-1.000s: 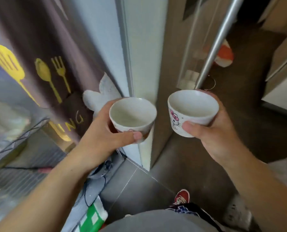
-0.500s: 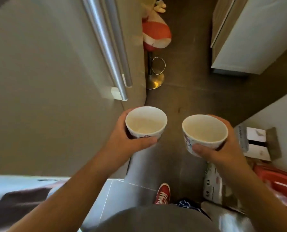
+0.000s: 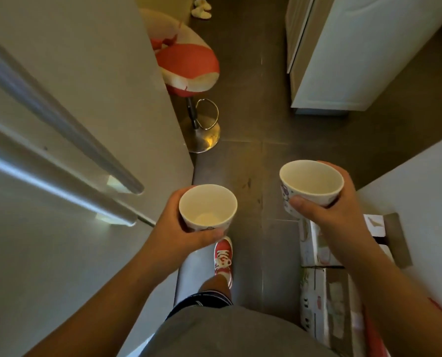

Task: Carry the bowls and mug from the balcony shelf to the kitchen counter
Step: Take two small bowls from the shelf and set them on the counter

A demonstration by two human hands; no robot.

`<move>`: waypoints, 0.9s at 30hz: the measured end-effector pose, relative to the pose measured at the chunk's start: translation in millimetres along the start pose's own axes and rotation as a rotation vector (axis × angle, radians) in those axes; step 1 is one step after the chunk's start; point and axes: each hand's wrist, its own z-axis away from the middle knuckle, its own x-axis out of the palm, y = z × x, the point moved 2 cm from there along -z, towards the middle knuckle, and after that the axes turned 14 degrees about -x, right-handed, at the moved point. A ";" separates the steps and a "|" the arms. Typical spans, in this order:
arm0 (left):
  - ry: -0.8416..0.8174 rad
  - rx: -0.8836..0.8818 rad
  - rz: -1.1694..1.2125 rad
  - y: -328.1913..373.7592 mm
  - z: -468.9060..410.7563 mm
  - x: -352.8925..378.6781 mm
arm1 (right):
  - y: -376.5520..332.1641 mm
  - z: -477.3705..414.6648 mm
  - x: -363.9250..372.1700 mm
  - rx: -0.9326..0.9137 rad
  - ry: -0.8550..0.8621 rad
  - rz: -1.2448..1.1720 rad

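Note:
I hold two small white bowls with cartoon prints, both upright and empty. My left hand (image 3: 173,228) grips the left bowl (image 3: 207,207) from its side, thumb across the front. My right hand (image 3: 328,215) grips the right bowl (image 3: 311,181), thumb on its near wall, held a little higher and farther forward. Both bowls hang over a dark tiled floor (image 3: 253,163). No mug, shelf or counter is identifiable in view.
A fridge with long metal handles (image 3: 60,119) fills the left. A red and white bar stool (image 3: 189,65) stands ahead on the left. A white cabinet (image 3: 343,52) is at the far right. Cardboard boxes (image 3: 325,292) sit on the floor to my right. My red shoe (image 3: 223,256) is below.
I have walked forward from the doorway past the fridge. The stool and cabinet are nearer, and the right bowl sits higher and farther right. Both hands keep their grip.

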 end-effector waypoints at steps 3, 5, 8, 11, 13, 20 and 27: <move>-0.046 -0.013 -0.005 17.0 -56.4 0.0 | 8.8 -52.6 4.1 0.016 0.041 -0.007; -0.084 -0.003 0.009 36.1 -96.9 4.1 | 12.5 -84.8 0.4 0.022 0.086 0.005; -0.147 0.009 0.027 69.1 -147.7 24.0 | 18.6 -115.9 -14.3 0.039 0.139 0.038; -0.242 0.012 0.039 110.4 -198.2 58.4 | 27.7 -139.2 -40.9 0.069 0.207 0.067; -0.296 0.029 0.034 136.7 -227.9 84.3 | 36.6 -150.2 -62.1 0.083 0.262 0.089; -0.424 0.057 -0.045 205.0 -334.9 169.7 | 85.6 -188.3 -135.0 0.194 0.421 0.167; -0.476 0.048 -0.140 265.2 -434.9 251.1 | 135.7 -276.8 -207.6 0.254 0.518 0.124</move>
